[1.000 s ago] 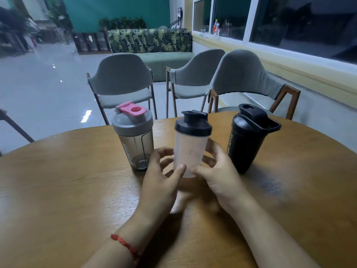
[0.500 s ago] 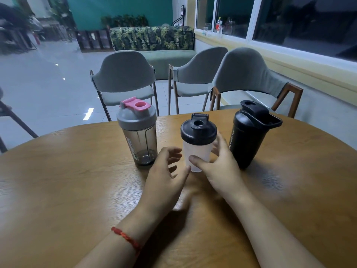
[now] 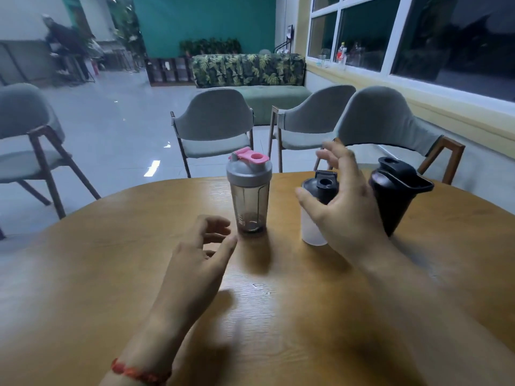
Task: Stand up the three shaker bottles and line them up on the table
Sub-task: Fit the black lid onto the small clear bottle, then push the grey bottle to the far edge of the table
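Three shaker bottles stand upright in a row on the round wooden table (image 3: 111,274). The smoky one with a grey lid and pink cap (image 3: 249,195) is on the left. A small white one with a black lid (image 3: 315,213) is in the middle, and an all-black one (image 3: 395,193) is on the right. My right hand (image 3: 342,207) hovers with fingers spread in front of the white and black bottles, holding nothing and hiding part of both. My left hand (image 3: 198,257) is low over the table, just left of the smoky bottle, fingers loose and apart.
Grey chairs with wooden legs stand beyond the far table edge (image 3: 214,126) (image 3: 309,118) (image 3: 390,121), and another at the left (image 3: 25,140). A leaf-patterned sofa (image 3: 248,71) sits further back. Windows run along the right wall. A person is far off at the back left (image 3: 60,37).
Both hands have let go of the white bottle, which now stands on the table. My right hand lifted and opened; my left hand drew back to the left. The view tilted up.
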`<state>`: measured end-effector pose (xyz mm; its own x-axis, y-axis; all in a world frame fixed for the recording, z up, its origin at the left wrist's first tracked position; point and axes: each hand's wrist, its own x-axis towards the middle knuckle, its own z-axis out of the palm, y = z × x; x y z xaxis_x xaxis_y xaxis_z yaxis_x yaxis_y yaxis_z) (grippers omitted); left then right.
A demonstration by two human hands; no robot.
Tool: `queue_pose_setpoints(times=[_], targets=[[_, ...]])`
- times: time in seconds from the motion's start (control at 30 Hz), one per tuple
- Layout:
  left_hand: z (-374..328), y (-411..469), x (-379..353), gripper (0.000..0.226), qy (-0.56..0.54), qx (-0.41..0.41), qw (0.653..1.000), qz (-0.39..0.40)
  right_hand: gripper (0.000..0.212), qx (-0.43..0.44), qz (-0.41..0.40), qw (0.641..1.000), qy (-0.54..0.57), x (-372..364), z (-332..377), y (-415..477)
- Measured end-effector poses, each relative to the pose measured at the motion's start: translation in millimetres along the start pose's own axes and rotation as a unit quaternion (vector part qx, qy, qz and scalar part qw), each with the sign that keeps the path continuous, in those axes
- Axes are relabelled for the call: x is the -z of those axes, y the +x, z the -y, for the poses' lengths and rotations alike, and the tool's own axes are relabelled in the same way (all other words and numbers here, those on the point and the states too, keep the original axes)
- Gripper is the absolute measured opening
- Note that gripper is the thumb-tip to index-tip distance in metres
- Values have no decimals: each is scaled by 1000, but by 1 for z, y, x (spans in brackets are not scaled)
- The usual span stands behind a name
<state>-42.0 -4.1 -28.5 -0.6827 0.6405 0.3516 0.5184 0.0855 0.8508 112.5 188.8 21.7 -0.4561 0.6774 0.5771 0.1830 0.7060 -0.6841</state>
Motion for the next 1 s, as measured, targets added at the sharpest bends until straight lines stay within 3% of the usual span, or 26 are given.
queue_pose_setpoints(times=[0.2, 0.3, 0.43, 0.47, 0.57, 0.67, 0.83, 1.0], targets=[[30, -9, 57, 17, 42, 39, 998, -18, 88, 72, 140, 984, -82, -64, 49, 50], [51, -13, 82, 18, 51, 63, 997, -17, 106, -19, 157, 986, -45, -88, 48, 63], [70, -10, 108, 19, 49, 74, 995, -34, 139, -166, 129, 972, 108, -102, 32, 60], [72, -9, 112, 19, 42, 74, 996, -38, 137, -184, 120, 967, 131, -105, 26, 55], [77, -9, 115, 20, 22, 69, 996, -49, 92, -210, 106, 952, 194, -122, 4, 30], [81, -7, 117, 22, 21, 64, 997, -41, 86, -213, 101, 959, 156, -144, -27, 13], [96, -4, 134, 31, 62, 80, 994, 41, 72, -217, 120, 963, 107, -168, -38, 3], [110, 0, 145, 27, 99, 105, 989, 14, 75, -197, 171, 961, 96, -225, 2, 14]])
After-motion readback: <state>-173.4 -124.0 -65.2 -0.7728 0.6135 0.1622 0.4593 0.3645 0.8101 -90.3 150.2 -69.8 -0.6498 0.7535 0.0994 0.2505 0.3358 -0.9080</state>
